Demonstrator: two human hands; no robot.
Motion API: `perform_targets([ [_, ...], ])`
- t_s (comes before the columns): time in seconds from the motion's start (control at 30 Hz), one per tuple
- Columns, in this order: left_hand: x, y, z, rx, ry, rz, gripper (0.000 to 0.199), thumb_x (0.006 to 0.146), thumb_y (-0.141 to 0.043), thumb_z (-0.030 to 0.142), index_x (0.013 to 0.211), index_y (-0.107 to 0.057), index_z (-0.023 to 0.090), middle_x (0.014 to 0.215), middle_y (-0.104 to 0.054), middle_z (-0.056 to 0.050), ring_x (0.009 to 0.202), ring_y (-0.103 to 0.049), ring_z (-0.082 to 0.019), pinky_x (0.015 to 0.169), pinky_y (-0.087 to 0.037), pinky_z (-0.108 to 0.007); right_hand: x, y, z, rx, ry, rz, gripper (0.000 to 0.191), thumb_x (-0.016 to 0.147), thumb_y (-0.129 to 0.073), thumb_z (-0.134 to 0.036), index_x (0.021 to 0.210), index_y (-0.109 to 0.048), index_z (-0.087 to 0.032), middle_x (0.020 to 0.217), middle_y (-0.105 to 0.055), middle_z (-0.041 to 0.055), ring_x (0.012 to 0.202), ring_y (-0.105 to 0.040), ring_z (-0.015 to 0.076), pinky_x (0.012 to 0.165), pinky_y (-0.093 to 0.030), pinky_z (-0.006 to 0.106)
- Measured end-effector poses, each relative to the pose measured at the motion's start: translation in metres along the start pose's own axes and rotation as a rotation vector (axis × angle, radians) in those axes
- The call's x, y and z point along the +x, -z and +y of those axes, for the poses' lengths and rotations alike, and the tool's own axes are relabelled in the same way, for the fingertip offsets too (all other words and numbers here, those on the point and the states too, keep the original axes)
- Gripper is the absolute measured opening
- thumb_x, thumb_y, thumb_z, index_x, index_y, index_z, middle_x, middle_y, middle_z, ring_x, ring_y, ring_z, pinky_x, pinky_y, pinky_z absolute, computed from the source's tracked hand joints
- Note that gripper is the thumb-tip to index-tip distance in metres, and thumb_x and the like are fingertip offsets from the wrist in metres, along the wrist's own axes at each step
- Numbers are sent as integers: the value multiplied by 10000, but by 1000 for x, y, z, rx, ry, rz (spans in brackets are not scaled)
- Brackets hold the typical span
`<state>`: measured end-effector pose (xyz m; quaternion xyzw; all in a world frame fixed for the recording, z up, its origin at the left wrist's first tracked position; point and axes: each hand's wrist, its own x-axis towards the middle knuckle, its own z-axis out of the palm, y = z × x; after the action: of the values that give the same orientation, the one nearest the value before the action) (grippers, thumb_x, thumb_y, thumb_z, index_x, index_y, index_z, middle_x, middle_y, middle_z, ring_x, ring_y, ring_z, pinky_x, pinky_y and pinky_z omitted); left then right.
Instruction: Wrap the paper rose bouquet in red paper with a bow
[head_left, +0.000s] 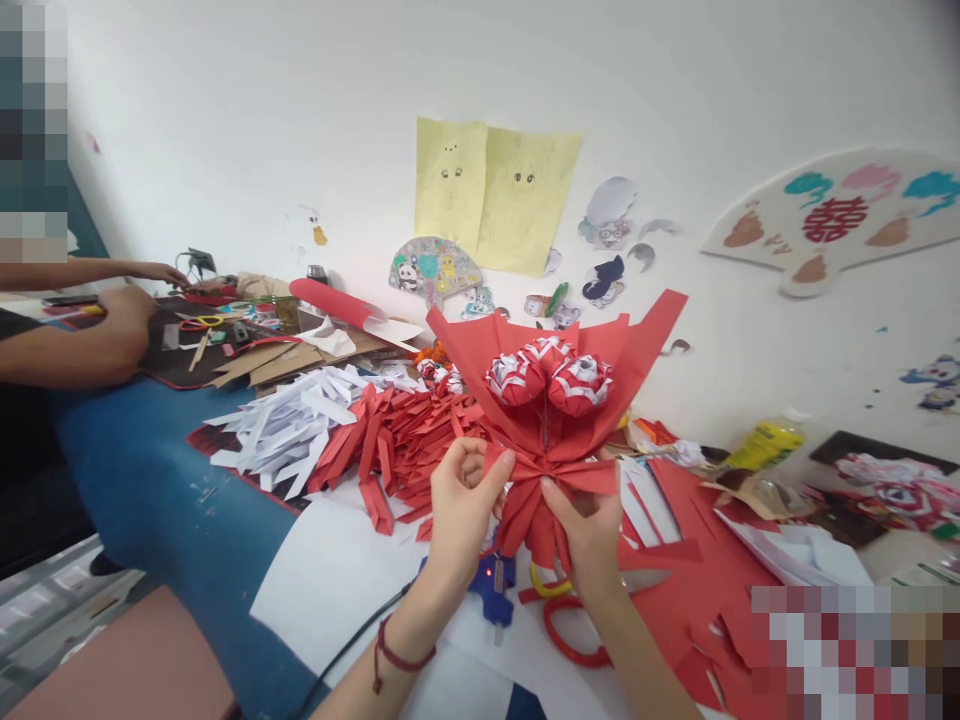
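A bouquet wrapped in red paper (622,365) stands upright between my hands, with three red-and-white paper flowers (581,383) inside. My left hand (469,490) pinches the left end of a red paper bow (592,477) at the bouquet's gathered waist. On the right, my right hand (589,530) holds the waist, its thumb pressed just below the bow's middle; its other fingers are mostly hidden behind the paper. Below the bouquet lie a blue glue gun (495,600) and scissors with red and yellow handles (574,635).
Folded white strips (300,420) and red strips (405,450) are heaped at the left. Red sheets (697,620) lie at the right, near a yellow bottle (769,440). Another person's arms (82,340) reach over the table at the far left.
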<state>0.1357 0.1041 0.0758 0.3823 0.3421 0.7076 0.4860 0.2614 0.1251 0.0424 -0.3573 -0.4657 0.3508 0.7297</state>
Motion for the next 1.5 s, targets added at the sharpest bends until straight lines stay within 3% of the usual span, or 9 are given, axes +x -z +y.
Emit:
perform_targets([
  [1.5, -3, -2, 5, 19, -1, 3, 328, 771, -771, 382, 793, -509, 186, 506, -500, 87, 409, -420, -59, 385, -369, -150, -3, -1, -4, -7, 0, -12, 792, 665, -847, -328, 1342, -444, -247, 1256, -635, 88, 1050, -663, 215, 1009, -507, 440],
])
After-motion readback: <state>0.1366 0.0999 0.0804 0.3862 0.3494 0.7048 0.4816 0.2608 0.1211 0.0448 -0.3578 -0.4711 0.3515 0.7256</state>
